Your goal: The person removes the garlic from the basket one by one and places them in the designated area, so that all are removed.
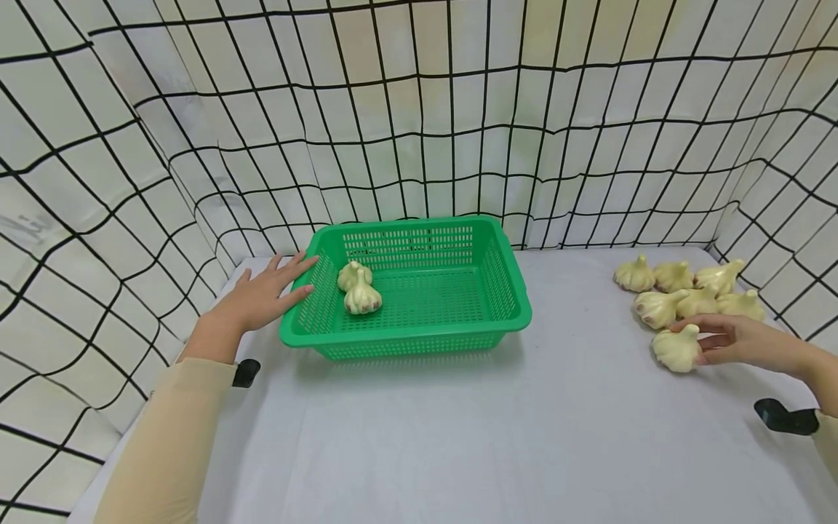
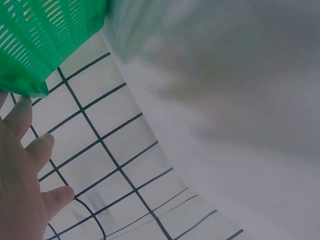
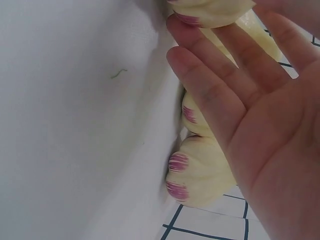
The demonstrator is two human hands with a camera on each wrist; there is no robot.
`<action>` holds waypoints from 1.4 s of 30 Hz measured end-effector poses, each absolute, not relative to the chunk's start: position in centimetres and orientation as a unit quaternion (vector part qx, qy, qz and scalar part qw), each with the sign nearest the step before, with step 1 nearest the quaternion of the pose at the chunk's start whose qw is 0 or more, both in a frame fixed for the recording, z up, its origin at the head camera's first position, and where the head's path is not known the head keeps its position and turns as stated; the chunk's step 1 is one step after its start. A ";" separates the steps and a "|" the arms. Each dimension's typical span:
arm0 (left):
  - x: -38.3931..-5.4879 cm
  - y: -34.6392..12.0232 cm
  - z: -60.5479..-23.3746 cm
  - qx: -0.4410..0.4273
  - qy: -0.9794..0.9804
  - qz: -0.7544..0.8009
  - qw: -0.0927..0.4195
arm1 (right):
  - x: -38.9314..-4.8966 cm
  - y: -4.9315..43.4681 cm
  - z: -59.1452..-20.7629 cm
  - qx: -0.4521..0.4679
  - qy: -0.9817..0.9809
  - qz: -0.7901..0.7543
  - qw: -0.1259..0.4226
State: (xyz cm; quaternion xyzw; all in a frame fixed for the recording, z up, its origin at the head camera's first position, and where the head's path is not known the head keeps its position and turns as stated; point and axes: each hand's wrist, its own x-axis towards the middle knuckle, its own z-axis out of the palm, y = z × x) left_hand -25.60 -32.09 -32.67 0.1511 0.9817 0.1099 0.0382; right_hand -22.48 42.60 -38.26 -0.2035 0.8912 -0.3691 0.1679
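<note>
My left hand (image 1: 265,295) rests on the left rim of a green plastic basket (image 1: 419,335), its fingers spread and straight. Inside the basket, toward its left end, lie two garlic bulbs (image 1: 362,297). Over at the right, my right hand (image 1: 736,340) holds a garlic bulb (image 1: 676,349) between thumb and fingers, close to the table. In the right wrist view, only part of the held bulb (image 3: 215,11) shows at the top, by the fingertips. Several more garlic bulbs (image 1: 657,308) sit in rows just behind this hand.
A white cloth covers the table (image 1: 432,437). White walls with a black grid net (image 1: 452,131) rise behind and at both sides, close to the basket's back edge. A dark wrist strap piece (image 1: 785,417) juts out below the right hand.
</note>
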 end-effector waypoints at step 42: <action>-25.7 -32.1 -32.7 0.159 0.979 0.118 0.041 | -21.9 41.8 -35.2 -0.167 0.946 -0.269 0.071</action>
